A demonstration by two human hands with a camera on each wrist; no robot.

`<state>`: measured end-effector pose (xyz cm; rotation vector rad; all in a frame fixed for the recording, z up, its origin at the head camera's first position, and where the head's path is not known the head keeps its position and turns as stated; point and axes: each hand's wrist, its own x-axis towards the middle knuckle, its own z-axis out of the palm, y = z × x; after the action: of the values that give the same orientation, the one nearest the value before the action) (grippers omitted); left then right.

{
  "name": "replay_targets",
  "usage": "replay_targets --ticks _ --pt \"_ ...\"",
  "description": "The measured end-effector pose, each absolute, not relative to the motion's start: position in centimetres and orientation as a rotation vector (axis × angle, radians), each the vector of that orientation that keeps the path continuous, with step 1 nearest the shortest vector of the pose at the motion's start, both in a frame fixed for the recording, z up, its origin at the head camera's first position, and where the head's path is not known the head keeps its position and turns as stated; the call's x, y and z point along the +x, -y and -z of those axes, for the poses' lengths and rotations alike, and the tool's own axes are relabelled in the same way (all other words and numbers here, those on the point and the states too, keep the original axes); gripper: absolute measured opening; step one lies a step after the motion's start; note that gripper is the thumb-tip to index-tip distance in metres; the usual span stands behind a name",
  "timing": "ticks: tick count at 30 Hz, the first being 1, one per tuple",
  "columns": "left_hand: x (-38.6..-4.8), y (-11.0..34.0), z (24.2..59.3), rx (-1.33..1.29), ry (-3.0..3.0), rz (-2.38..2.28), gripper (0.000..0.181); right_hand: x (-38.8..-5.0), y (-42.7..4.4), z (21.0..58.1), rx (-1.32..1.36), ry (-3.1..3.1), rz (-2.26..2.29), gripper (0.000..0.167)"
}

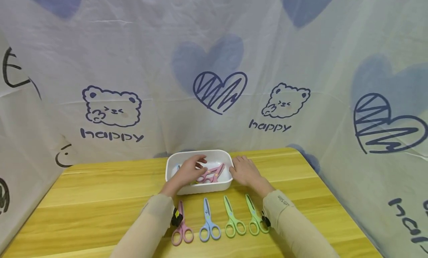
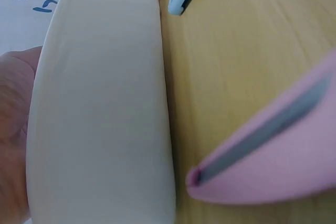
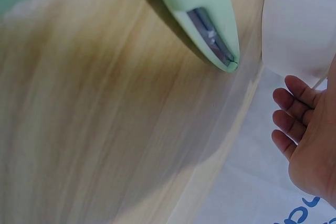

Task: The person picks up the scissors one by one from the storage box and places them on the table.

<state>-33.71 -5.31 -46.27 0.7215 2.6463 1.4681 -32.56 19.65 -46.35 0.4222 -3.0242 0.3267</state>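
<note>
In the head view a white plastic bin (image 1: 197, 190) stands near the table's back edge. Pink scissors (image 1: 219, 172) lie inside it, partly behind my left hand (image 1: 190, 171), which reaches over the front rim with fingers and thumb loosely bent and apart. A bit of blue shows at the bin's left end. My right hand (image 1: 246, 170) holds the right rim, thumb at the edge and fingers outside; the right wrist view shows these fingers (image 3: 289, 116) bent beside the bin's wall. In front lie pink scissors (image 1: 182, 228), blue scissors (image 1: 208, 224) and two green scissors (image 1: 230, 217).
The wood-grain table (image 1: 110, 198) ends just behind the bin. A white cloth (image 1: 160, 102) printed with hearts and bears hangs at the back and sides. The scissors lie in a row between the forearms, blades toward the bin.
</note>
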Motion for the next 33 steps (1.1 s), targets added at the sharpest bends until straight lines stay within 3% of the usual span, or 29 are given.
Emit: replay_targets --ticks 17,33 --pt "-34.5 3.5 46.8 0.666 -2.452 -1.401 0.054 -32.6 -19.5 46.6 0.397 3.020 -0.326 0.037" --pt "-34.6 3.0 47.0 0.648 -2.430 -1.367 0.043 -32.4 -19.5 46.4 0.395 3.014 -0.354 0.038"
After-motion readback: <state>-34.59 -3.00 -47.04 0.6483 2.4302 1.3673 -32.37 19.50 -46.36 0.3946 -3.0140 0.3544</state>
